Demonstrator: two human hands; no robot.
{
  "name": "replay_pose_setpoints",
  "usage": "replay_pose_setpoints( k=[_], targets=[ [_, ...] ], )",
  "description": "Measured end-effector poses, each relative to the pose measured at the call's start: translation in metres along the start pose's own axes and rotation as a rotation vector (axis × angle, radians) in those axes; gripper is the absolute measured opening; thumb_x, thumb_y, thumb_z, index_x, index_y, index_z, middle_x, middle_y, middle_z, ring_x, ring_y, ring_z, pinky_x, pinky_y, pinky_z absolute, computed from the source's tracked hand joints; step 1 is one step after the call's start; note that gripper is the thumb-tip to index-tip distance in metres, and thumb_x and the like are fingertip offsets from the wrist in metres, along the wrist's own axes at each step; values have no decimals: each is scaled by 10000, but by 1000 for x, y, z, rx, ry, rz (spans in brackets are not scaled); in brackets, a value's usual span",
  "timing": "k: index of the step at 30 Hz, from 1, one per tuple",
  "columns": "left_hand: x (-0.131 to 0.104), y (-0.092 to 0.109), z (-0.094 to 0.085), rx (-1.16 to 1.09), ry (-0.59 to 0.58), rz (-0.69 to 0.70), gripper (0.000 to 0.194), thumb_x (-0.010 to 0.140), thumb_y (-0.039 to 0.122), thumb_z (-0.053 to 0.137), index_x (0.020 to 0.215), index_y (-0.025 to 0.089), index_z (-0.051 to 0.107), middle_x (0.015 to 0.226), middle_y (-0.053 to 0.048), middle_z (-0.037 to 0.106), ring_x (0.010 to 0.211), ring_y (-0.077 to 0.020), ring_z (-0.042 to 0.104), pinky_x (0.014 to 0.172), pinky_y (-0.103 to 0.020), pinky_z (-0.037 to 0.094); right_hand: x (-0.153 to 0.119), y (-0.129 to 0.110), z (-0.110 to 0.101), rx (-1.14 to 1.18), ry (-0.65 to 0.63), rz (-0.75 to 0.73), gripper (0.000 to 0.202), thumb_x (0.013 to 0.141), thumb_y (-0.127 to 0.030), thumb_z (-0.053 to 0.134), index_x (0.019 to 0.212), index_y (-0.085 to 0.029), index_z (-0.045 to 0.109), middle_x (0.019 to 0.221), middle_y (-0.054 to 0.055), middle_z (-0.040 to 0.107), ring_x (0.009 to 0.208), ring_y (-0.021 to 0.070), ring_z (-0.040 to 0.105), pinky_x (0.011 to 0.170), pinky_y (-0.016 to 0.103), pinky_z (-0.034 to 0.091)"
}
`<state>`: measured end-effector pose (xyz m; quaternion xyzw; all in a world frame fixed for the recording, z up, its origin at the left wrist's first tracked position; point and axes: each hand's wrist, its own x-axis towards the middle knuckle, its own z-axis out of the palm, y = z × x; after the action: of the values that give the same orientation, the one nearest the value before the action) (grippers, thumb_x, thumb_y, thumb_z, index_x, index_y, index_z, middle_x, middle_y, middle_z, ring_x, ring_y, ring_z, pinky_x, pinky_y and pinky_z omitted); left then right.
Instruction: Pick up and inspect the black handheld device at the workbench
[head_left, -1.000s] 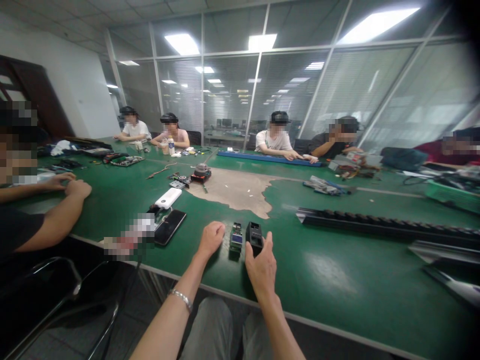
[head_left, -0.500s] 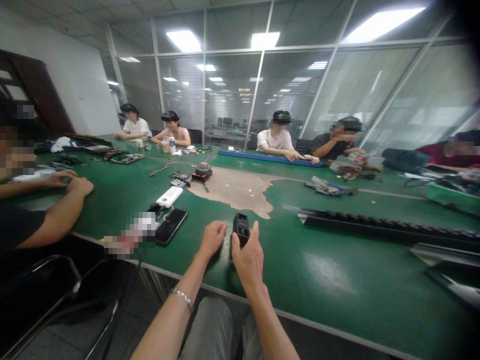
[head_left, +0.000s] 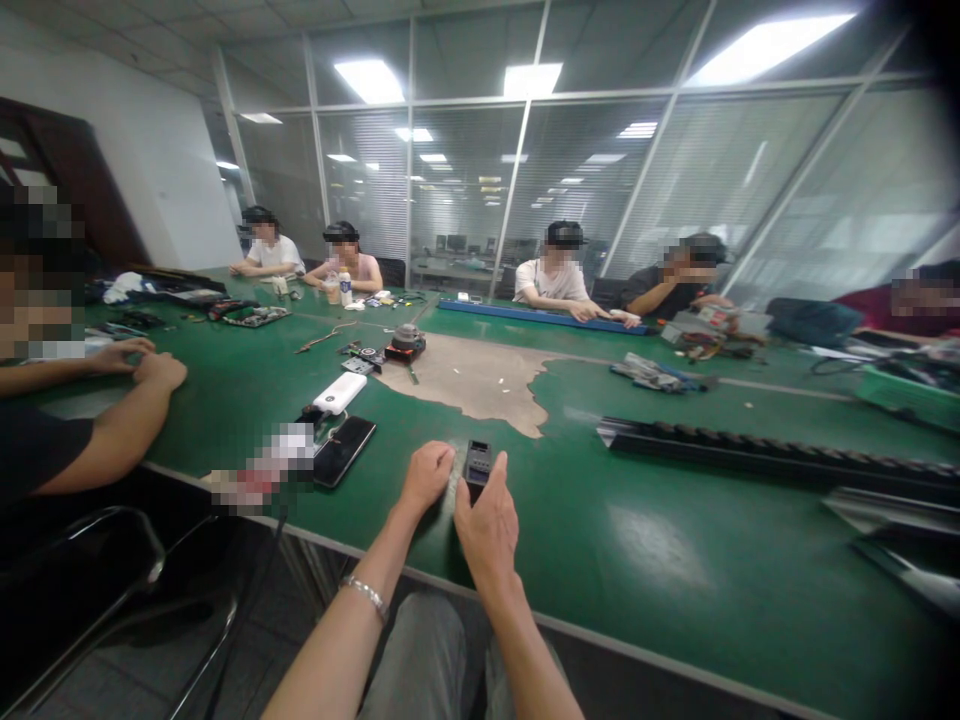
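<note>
My right hand [head_left: 489,520] grips a small black box-shaped device [head_left: 478,460], thumb on its left and fingers along its right side. Its top face has dark recesses and a row of small marks; the lower end is hidden by the hand. Just left of it, my left hand [head_left: 429,477] rests on the green table [head_left: 570,560] with its fingers curled into a fist, apart from the device. Nothing shows in that fist. To the left of my hands lie a black phone [head_left: 345,452] and a white power bank [head_left: 340,393].
A torn brown sheet [head_left: 472,380] covers the table's middle, with a round grey part [head_left: 406,340] at its edge. Long black rails [head_left: 750,450] lie to the right, near a green basket [head_left: 911,395]. A co-worker's hands [head_left: 154,368] rest at left; several people sit around the table.
My right hand has shifted slightly left and tilted the black device, so its top face appears flatter and a little lower. My left hand stays in place.
</note>
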<state>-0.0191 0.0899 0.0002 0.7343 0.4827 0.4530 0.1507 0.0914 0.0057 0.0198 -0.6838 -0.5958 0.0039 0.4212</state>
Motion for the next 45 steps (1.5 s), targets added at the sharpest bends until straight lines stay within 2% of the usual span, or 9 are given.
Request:
replay_pose_setpoints(
  k=[9,15,23,32,36,40,45],
  targets=[
    [0,1,0,0,-2,-4,301,915,244,423,817,178,700,911,-59,704,878,-157,622,834,-271,479,0,5,3,-8,25,-10,808,876,-481,453,1475,-33,148,1366,254,454,1191,338,503,929,430,421],
    [1,0,1,6,-1,4,295,909,236,428,802,178,696,900,-57,704,874,-157,621,839,-275,479,9,-1,1,-57,-4,-2,820,875,-470,468,1480,-30,132,1215,244,569,1066,335,582,858,413,449],
    [0,-3,2,9,-1,1,307,915,243,411,813,183,694,904,-55,702,881,-157,623,840,-273,482,6,1,5,-123,-38,50,786,887,-442,446,1485,-43,129,1129,225,619,984,319,625,782,384,469],
    [0,-2,0,1,12,22,305,919,237,412,820,184,695,904,-55,701,870,-153,620,828,-268,478,5,-5,0,-121,-65,89,759,895,-432,440,1483,-45,154,1154,230,615,996,316,624,789,374,454],
    [0,0,-2,5,2,10,294,920,250,425,831,181,697,897,-60,699,867,-156,622,827,-270,475,15,-12,-7,-106,-45,104,763,888,-431,449,1482,-48,162,1142,222,624,979,309,632,789,370,452],
    [0,1,-2,-9,15,-12,277,914,252,438,835,172,691,869,-58,695,840,-153,621,794,-260,471,32,-18,-23,-37,10,114,789,877,-468,460,1484,-56,170,1155,220,622,962,318,637,787,381,452],
    [0,-2,0,-9,14,-8,295,920,249,424,810,173,687,869,-49,696,846,-148,619,802,-255,464,40,2,-40,33,134,89,792,859,-477,480,1483,-85,191,1238,197,583,1058,332,600,856,407,449]
  ],
)
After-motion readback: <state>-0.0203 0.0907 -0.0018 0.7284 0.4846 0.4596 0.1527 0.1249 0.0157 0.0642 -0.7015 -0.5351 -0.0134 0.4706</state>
